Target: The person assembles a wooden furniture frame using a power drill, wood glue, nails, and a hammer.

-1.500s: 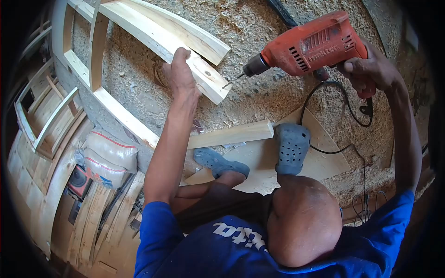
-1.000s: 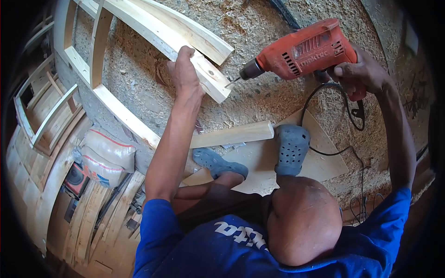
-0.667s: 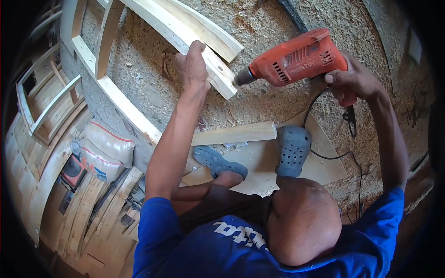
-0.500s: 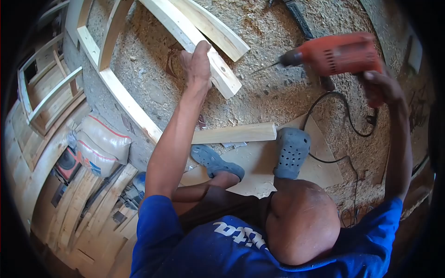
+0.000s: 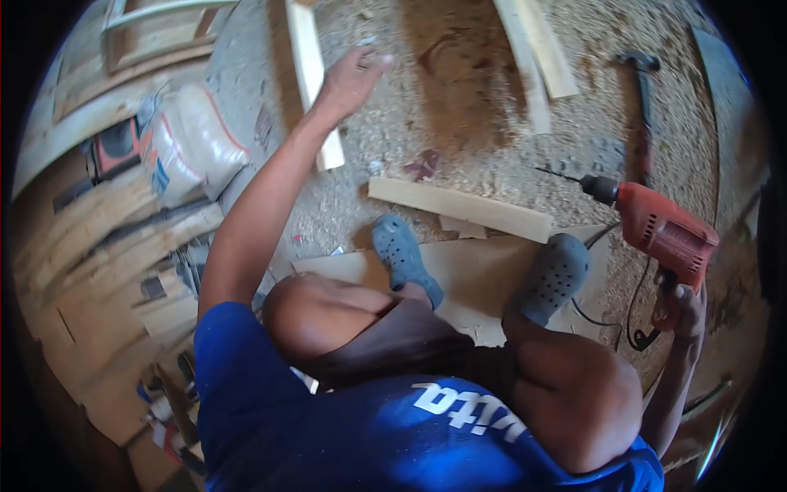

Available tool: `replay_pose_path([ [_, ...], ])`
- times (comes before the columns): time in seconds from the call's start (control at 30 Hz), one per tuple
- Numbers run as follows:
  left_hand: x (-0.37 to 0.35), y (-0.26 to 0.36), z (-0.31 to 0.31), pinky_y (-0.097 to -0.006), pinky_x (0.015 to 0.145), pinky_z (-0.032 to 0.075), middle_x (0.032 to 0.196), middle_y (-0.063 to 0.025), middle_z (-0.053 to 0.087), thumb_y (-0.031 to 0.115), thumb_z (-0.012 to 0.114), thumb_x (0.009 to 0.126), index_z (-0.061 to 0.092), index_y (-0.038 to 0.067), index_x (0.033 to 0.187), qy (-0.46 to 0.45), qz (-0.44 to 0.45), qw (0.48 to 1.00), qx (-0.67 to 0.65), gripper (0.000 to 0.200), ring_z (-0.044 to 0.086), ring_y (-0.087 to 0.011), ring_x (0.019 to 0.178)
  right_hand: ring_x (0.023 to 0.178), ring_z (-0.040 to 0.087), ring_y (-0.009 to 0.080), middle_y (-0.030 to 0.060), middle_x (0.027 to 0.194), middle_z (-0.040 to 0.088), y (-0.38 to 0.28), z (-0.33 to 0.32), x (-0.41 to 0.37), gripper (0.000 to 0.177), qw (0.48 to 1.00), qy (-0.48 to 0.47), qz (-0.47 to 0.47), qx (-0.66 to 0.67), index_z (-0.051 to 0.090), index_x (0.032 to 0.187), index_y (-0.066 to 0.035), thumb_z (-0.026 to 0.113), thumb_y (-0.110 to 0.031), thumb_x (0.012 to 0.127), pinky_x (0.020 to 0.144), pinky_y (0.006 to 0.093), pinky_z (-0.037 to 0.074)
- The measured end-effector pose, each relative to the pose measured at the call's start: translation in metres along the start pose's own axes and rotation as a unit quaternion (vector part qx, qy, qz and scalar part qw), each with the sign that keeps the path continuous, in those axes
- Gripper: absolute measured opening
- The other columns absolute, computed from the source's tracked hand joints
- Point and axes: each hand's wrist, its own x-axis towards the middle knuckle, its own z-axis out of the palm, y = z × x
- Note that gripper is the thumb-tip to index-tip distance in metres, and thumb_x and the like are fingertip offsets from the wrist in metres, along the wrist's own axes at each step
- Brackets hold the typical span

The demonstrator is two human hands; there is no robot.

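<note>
From the head view, my right hand (image 5: 680, 310) has its grip wrapped round the handle of the red drill (image 5: 666, 233), below the hammer (image 5: 643, 111); my left hand (image 5: 356, 79), grip half open and empty, hovers by a pale rail (image 5: 308, 61).

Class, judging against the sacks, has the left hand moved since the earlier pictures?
Yes. The left hand has let go of the wooden strip it was gripping and moved toward the sacks.

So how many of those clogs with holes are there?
2: the left clog on the left foot, the right clog on the right foot, near one end of a short plank.
</note>
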Motion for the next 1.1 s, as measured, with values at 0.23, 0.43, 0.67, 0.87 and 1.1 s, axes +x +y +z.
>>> replay_pose_path([
  [0.23, -0.064, -0.21, -0.04, -0.0339, 0.092, 0.053, 0.123, -0.0182, 0.066, 0.049, 0.071, 0.095, 0.054, -0.006, 0.139, 0.123, -0.197, 0.946, -0.227, 0.073, 0.066, -0.0226, 0.105, 0.052, 0.06, 0.0118, 0.0142, 0.097, 0.066, -0.059, 0.18, 0.033, 0.057, 0.99, -0.086, 0.078, -0.073, 0.051, 0.129, 0.004, 0.07, -0.029, 0.087, 0.047, 0.0265, 0.052],
  [0.43, -0.032, -0.251, 0.009, -0.0392, 0.101, 0.051, 0.132, -0.0213, 0.059, 0.052, 0.078, 0.088, 0.041, -0.01, 0.143, 0.02, -0.153, 0.904, -0.399, 0.091, 0.058, -0.0257, 0.125, 0.053, 0.055, 0.0123, 0.0073, 0.088, 0.065, -0.038, 0.3, 0.081, 0.033, 0.969, -0.096, 0.225, -0.021, 0.058, 0.116, 0.002, 0.063, -0.019, 0.092, 0.051, 0.0301, 0.051],
  [0.67, -0.017, -0.253, 0.031, -0.0343, 0.067, 0.061, 0.093, -0.0167, 0.072, 0.021, 0.074, 0.087, 0.059, -0.009, 0.123, -0.034, -0.147, 0.899, -0.41, 0.05, 0.072, -0.021, 0.081, 0.059, 0.053, 0.013, 0.008, 0.103, 0.061, 0.076, 0.381, 0.118, 0.038, 0.932, -0.133, 0.265, 0.207, 0.05, 0.127, -0.001, 0.059, -0.019, 0.096, 0.054, 0.0322, 0.053],
  [0.87, -0.018, -0.254, 0.039, -0.0336, 0.068, 0.061, 0.088, -0.0172, 0.072, 0.015, 0.064, 0.086, 0.065, -0.009, 0.111, -0.001, -0.11, 0.888, -0.446, 0.035, 0.071, -0.0213, 0.074, 0.059, 0.054, 0.0136, 0.0089, 0.101, 0.06, 0.106, 0.386, 0.129, 0.036, 0.931, -0.126, 0.265, 0.218, 0.05, 0.126, 0.0, 0.058, -0.017, 0.095, 0.053, 0.0323, 0.052],
  [1.1, -0.019, -0.251, 0.036, -0.0345, 0.069, 0.061, 0.084, -0.0167, 0.07, 0.014, 0.062, 0.082, 0.063, -0.011, 0.111, -0.008, -0.137, 0.889, -0.436, 0.037, 0.07, -0.0216, 0.073, 0.057, 0.053, 0.0138, 0.0104, 0.097, 0.061, 0.103, 0.386, 0.126, 0.034, 0.935, -0.134, 0.246, 0.217, 0.051, 0.122, 0.001, 0.059, -0.015, 0.094, 0.052, 0.0327, 0.052],
])
